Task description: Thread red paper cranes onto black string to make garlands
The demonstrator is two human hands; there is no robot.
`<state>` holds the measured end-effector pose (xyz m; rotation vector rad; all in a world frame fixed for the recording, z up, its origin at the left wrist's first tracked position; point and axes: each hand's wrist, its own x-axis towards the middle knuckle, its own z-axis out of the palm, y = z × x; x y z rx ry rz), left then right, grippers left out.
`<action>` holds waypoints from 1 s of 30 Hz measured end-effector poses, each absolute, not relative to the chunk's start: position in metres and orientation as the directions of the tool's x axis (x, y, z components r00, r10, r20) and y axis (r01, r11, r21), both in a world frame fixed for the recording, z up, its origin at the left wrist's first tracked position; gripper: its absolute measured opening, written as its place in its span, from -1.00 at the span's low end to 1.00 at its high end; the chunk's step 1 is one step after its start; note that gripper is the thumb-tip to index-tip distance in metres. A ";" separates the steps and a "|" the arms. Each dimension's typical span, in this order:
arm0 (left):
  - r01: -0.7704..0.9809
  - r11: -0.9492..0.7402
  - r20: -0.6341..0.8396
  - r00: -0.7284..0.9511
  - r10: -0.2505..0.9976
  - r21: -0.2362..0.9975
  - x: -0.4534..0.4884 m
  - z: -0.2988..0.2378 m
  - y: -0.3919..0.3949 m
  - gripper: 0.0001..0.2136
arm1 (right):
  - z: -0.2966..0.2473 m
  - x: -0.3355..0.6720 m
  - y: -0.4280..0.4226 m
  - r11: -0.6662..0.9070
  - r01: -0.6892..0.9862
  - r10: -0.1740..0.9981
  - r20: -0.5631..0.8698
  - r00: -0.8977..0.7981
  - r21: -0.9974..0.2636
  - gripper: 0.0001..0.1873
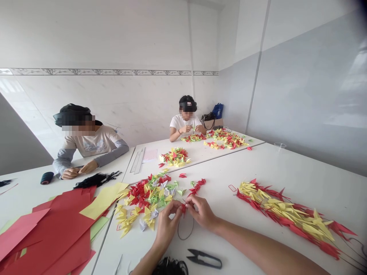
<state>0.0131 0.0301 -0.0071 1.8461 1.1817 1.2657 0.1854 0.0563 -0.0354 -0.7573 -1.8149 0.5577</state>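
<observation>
Black snips (206,255) lie open on the worktop (229,229), nearest the body. Just beyond, the left hand (167,225) pinches a red folded piece (183,208) above a looped cord (185,239); the right hand (202,212) has its fingertips closed beside it, their grip too small to make out. To the right, red and yellow strands (286,214) look already strung; farther left, a loose pile (149,191) suggests plenty remains unthreaded. A co-worker (186,128) sits at the far end.
</observation>
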 end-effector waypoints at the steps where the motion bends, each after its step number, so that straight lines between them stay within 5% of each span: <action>1: 0.335 -0.441 0.414 0.152 0.898 0.833 0.013 -0.006 0.031 -0.78 | -0.035 0.185 0.056 0.691 0.234 0.723 0.645 -0.249 -0.684 -0.85; 8: 0.470 -0.545 0.560 0.123 0.819 0.694 0.011 0.028 0.045 -0.84 | -0.032 0.185 0.055 0.656 0.206 0.754 0.627 -0.193 -0.726 -0.85; 15: 0.481 -0.582 0.531 0.255 0.808 0.655 0.022 0.090 0.063 -0.86 | -0.033 0.184 0.055 0.666 0.204 0.745 0.647 -0.161 -0.717 -0.80; 30: 0.622 -0.694 0.550 0.459 0.698 0.361 -0.025 0.146 0.042 -0.86 | -0.031 0.185 0.053 0.664 0.171 0.746 0.631 -0.212 -0.728 -0.82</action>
